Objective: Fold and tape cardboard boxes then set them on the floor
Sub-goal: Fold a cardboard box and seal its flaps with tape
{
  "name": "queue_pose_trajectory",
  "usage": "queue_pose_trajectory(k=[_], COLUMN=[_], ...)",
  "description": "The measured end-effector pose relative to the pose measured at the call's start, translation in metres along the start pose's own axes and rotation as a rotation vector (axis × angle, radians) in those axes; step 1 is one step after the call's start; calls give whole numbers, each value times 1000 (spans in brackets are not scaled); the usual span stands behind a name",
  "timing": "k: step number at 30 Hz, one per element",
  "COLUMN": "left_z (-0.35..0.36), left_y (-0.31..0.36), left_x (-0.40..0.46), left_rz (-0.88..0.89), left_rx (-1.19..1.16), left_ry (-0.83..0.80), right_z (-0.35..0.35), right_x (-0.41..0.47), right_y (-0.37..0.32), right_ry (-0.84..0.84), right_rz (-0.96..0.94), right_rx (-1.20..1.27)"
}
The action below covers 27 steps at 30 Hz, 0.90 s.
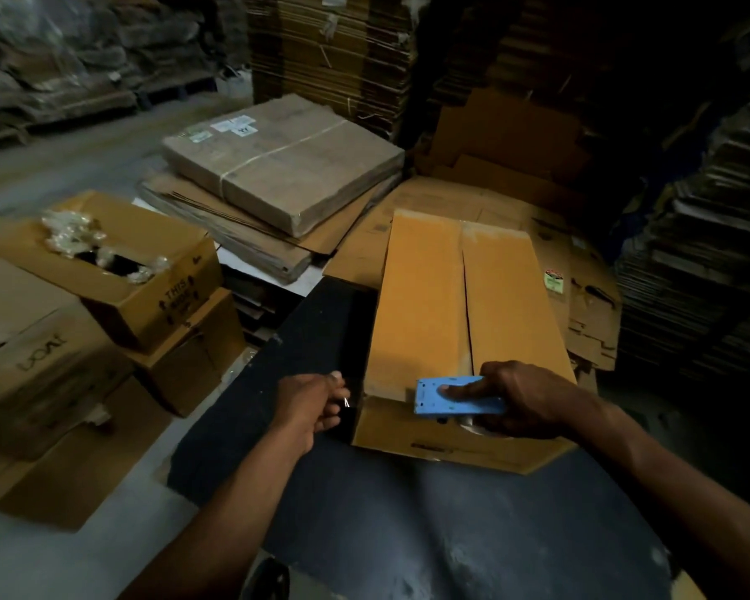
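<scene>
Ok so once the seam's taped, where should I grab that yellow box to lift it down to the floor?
Take the box by its two long side walls, one hand from the left and one from the right. It is long and narrow with the closed flaps facing up, and the left wall overhangs bare table, so fingers can probably slip under there.

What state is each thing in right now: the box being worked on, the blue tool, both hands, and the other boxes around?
Cardboard box: on the dark table, top flaps folded shut, centre seam not visibly taped.
Blue tape dispenser: held at the box's near edge.
Right hand: grips the dispenser.
Left hand: fingers curled, pinching something small; too blurred to name.
Box with plastic wrap: open on top.
Strapped bundle: flat, tied.
</scene>
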<state>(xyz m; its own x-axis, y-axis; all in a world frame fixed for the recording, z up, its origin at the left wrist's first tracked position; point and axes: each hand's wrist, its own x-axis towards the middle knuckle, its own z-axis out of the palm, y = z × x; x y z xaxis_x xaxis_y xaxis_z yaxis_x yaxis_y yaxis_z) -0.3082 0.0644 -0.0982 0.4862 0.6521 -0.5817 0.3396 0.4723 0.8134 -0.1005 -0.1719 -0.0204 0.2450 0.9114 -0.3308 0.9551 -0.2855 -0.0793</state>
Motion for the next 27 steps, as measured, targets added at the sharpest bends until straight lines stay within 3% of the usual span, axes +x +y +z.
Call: queue_pose_trajectory(k=[10,18,27], left_z=[3,5,0], left_y=[-10,-16,-32], left_x=[10,21,47], left_rz=[41,43,-190], left_rx=[64,-40,41], left_ry=[12,8,-202], right_z=[-1,0,-18], right_x=[16,18,31], right_y=[-2,-4,-19], right_ry=[13,-22,-85], right_rz=[52,85,78], right_rx=[-54,-30,-110])
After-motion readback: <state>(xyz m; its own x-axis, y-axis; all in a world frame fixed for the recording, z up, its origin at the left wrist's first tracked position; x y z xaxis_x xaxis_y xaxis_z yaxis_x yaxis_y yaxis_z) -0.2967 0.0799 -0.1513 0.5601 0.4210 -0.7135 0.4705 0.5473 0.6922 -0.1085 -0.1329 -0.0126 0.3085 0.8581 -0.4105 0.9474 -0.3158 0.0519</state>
